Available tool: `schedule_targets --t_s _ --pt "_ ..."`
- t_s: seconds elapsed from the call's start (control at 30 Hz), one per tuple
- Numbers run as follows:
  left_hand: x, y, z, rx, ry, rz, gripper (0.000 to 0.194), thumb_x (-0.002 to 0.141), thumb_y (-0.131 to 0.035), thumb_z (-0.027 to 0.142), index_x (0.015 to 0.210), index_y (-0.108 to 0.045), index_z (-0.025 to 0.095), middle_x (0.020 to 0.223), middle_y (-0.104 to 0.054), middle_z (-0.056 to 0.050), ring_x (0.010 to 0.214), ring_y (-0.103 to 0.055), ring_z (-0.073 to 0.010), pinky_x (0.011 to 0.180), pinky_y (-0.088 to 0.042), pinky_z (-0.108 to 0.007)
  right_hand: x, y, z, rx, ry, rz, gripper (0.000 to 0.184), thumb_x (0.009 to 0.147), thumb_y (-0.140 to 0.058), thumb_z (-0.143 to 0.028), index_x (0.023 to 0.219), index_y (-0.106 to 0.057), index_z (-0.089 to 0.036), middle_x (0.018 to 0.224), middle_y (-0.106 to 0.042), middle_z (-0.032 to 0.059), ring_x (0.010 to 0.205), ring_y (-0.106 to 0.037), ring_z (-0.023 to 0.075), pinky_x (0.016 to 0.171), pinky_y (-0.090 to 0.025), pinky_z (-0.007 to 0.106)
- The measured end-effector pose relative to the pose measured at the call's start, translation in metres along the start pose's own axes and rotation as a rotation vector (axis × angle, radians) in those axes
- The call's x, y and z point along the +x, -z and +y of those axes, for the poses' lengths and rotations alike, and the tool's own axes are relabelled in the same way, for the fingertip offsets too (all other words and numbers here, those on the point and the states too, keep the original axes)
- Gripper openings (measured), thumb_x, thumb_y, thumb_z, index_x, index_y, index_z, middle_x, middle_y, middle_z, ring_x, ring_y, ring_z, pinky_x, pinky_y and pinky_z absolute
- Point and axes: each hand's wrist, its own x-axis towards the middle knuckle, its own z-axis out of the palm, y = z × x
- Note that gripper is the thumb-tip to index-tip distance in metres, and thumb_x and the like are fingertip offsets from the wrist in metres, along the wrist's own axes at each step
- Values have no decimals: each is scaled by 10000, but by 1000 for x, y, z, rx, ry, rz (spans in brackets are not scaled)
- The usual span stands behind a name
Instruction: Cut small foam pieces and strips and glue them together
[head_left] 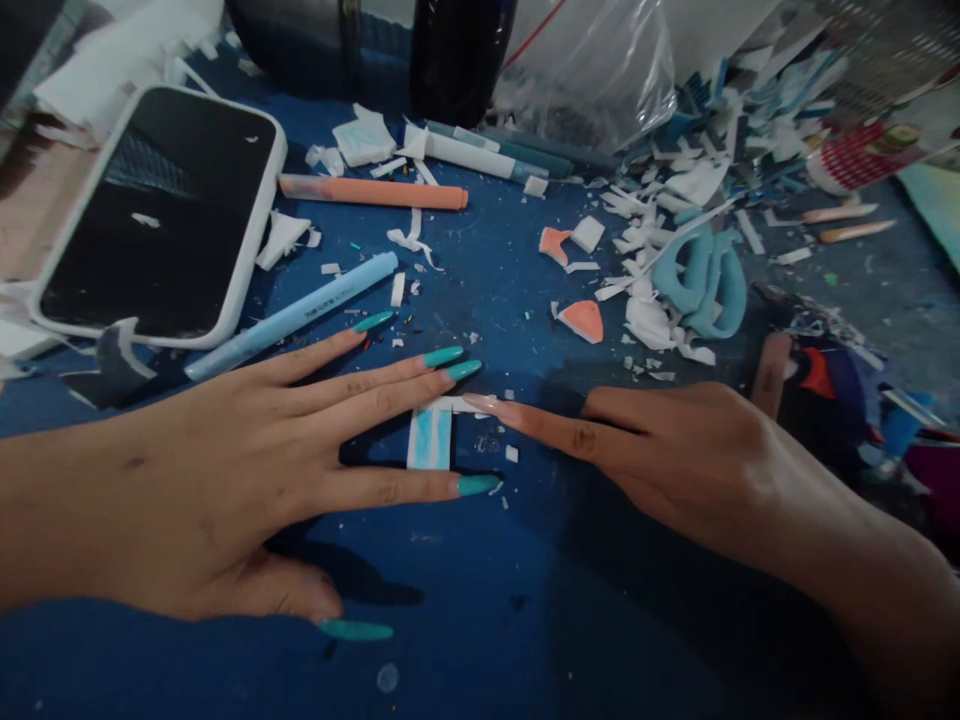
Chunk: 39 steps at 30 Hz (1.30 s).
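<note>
Head camera shows two hands at a blue surface (465, 600) with lots of little bits on it. The left hand (247, 460) comes in from the left and lies flat, palm down, with its fingers spread apart and its long nails painted teal. Its middle and ring fingers are close together, and its thumb sticks out on the near side. A small blue and white piece (430, 440) lies between the pointer finger and the middle finger, in the middle of the scene. The right hand (675, 450) comes in from the right. Its pointer finger is stretched out to the left, and the tip is on a thin white strip (448, 403) at the far end of the small piece. Its other fingers are bent under, so I cannot tell if they hold anything. On the far left is a phone (161, 210) with a white edge. A light blue marker (300, 312) lies between the phone and the left hand, and an orange marker (375, 192) lies farther away. On the far right, blue loops (688, 272) sit among white scraps (649, 315). An orange piece (583, 321) lies to their left.
</note>
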Motion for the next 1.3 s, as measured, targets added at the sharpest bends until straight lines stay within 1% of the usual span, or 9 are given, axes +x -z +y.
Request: schedule_targets --t_s 0.13,0.3,0.37,0.53,0.7,0.87,1.07,1.2,1.3 --pt "-1 -2 1 -10 8 11 570 890 -358 588 1413 -327 363 1560 -149 109 1405 -238 -283 1170 -12 -451 -1 -1 1 -10 0 -3 635 919 -271 -46 1493 -139 -283 663 -454 -60 445 -350 85 487 -286 232" --pt "-1 -1 0 49 -14 -1 708 822 -456 655 1442 -298 353 1582 -89 -19 1418 -235 -276 1183 -10 -421 -2 -2 2 -31 10 17 641 920 -265 -41 1500 -114 -266 651 -437 -59 448 -342 93 476 -277 233" --pt "0 0 0 50 -20 -17 717 814 -457 664 1442 -296 358 1584 -64 -30 1425 -213 -268 1184 -1 -410 -1 -2 2 -41 17 23 642 914 -264 -34 1500 -125 -256 639 -432 -60 442 -322 96 472 -274 236" --pt "0 -4 3 -19 51 29 547 897 -325 569 1413 -318 388 1566 -139 92 1412 -238 -274 1171 -27 -478 0 -2 2 7 -1 22 610 935 -276 -54 1492 -159 -274 626 -404 -64 446 -329 91 466 -267 231" --pt "-2 -6 5 -55 97 35 518 902 -324 576 1392 -351 409 1548 -188 141 1409 -245 -272 1183 -39 -432 -1 -3 1 48 -3 78 576 945 -295 -70 1480 -207 -262 621 -381 -62 454 -353 89 459 -257 235" --pt "-2 -4 6 20 85 -8 615 868 -361 649 1431 -251 430 1556 -186 107 1409 -269 -265 1183 -60 -468 -1 -2 -1 -8 7 19 567 966 -225 -84 1495 -140 -266 640 -374 -58 441 -313 94 467 -255 246" --pt "-2 -3 5 50 72 -33 673 838 -415 661 1443 -237 426 1569 -153 55 1399 -295 -275 1185 -45 -456 -1 -2 -1 -35 18 19 590 961 -253 -94 1505 -92 -255 632 -360 -61 444 -329 94 462 -242 241" --pt "-1 -2 -2 6 7 -4 708 806 -482 656 1438 -266 420 1559 -192 56 1399 -291 -273 1191 -20 -427 0 -3 0 12 12 68 576 938 -280 -82 1484 -216 -255 616 -400 -55 443 -341 94 459 -248 235" --pt "-1 -2 -4 -35 24 -8 694 797 -513 645 1422 -295 438 1545 -235 66 1397 -293 -279 1197 -55 -449 1 -4 1 39 5 93 582 921 -296 -69 1467 -272 -271 601 -421 -57 434 -314 88 458 -241 231"
